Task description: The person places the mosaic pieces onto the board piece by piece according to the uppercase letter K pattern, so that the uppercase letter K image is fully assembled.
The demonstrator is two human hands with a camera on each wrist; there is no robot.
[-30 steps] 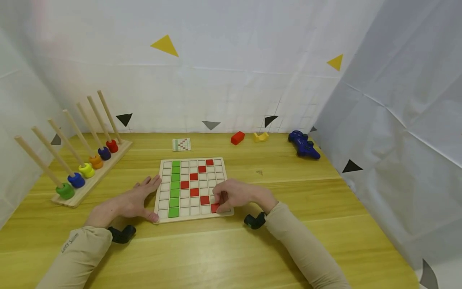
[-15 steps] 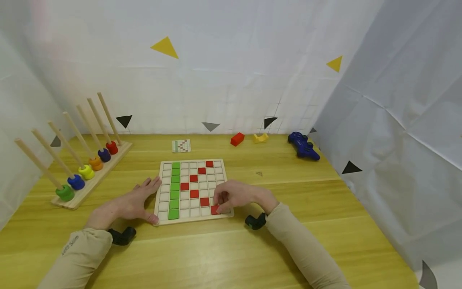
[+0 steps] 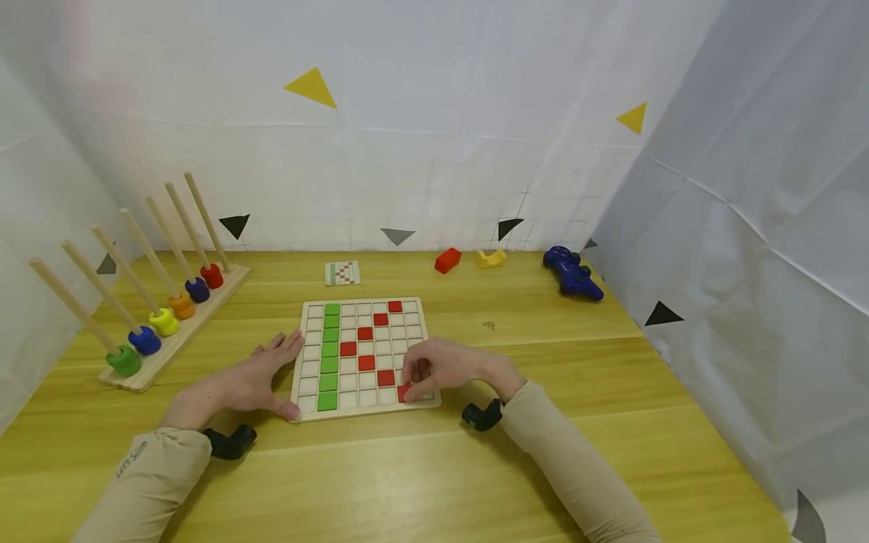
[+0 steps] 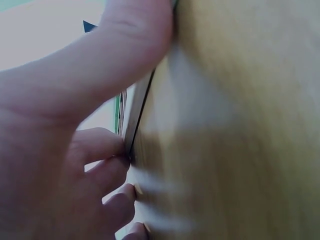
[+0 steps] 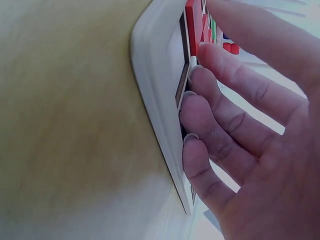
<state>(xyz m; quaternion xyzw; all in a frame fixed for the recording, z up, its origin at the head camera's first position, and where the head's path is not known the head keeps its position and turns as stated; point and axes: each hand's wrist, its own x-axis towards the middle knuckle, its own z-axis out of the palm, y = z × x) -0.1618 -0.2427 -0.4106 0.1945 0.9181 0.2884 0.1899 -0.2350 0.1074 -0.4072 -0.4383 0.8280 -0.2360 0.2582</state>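
A wooden grid board (image 3: 415,308) lies at the table's middle, with a column of green tiles (image 3: 330,354) and a zigzag of red tiles (image 3: 366,347). My left hand (image 3: 254,381) lies flat beside the board's left edge, thumb at the near left corner; the left wrist view shows that hand (image 4: 75,125) against the board's rim (image 4: 135,120). My right hand (image 3: 434,367) is curled over the near right corner, pinching a red tile (image 3: 404,391). In the right wrist view that red tile (image 5: 191,25) stands tilted in its cell beside the fingertips (image 5: 195,75), near the board's rim (image 5: 155,90).
A peg rack with coloured rings (image 3: 163,320) stands at the left. Along the back lie a pattern card (image 3: 342,272), a red block (image 3: 446,259), a yellow block (image 3: 490,258) and a blue game controller (image 3: 572,273). White sheets (image 3: 713,302) wall in the table.
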